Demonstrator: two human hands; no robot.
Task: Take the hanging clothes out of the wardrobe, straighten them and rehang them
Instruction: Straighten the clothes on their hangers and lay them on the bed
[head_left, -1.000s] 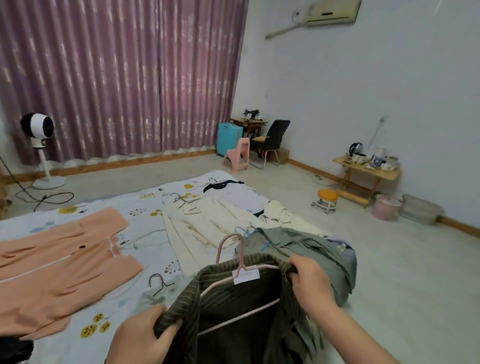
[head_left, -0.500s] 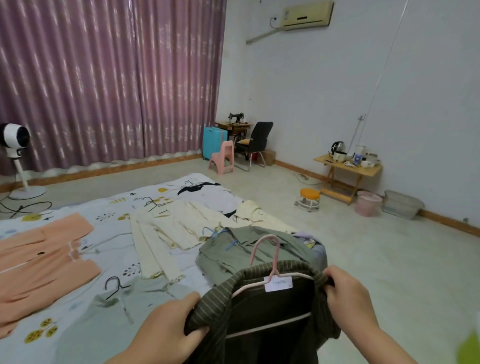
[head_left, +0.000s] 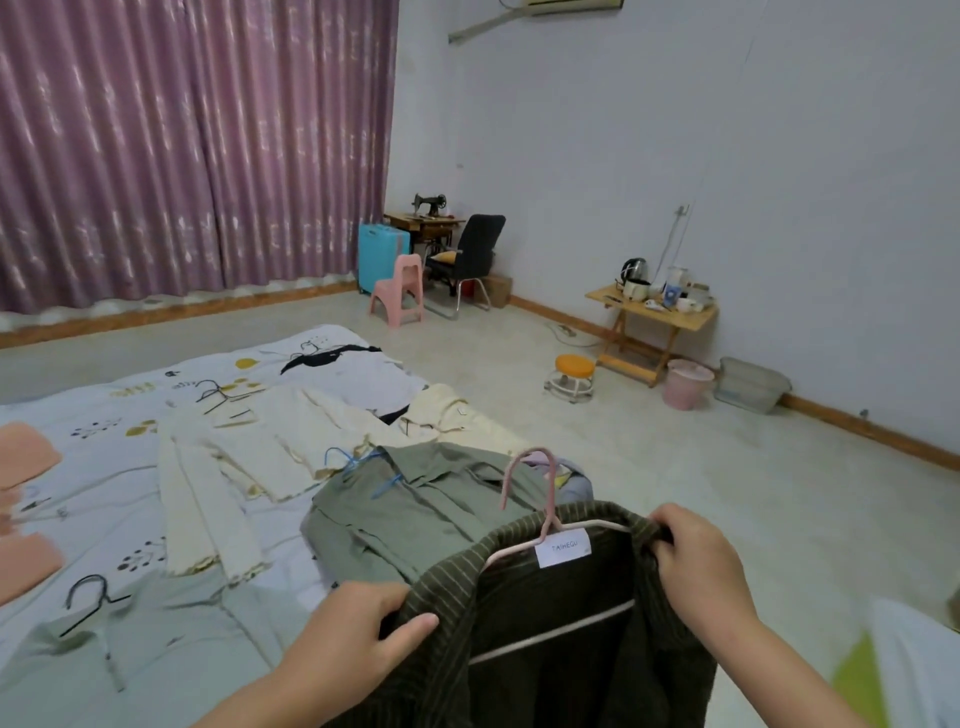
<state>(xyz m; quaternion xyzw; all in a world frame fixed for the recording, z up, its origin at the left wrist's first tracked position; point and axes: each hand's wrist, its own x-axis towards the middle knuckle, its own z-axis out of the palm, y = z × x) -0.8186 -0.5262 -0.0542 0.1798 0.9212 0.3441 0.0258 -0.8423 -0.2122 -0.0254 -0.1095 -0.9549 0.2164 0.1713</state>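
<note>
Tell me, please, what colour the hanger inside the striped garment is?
Pale pink hanger, seen in the head view.

Both forearms reach forward from the lower edge of the view. The left hand (head_left: 358, 636) grips a dark striped shirt (head_left: 571, 639) at one shoulder, thumb on top. The right hand (head_left: 698, 564) grips the opposite shoulder, fingers curled over the fabric.

Striped garment (head_left: 545, 623) bottom-edge cropped
</note>
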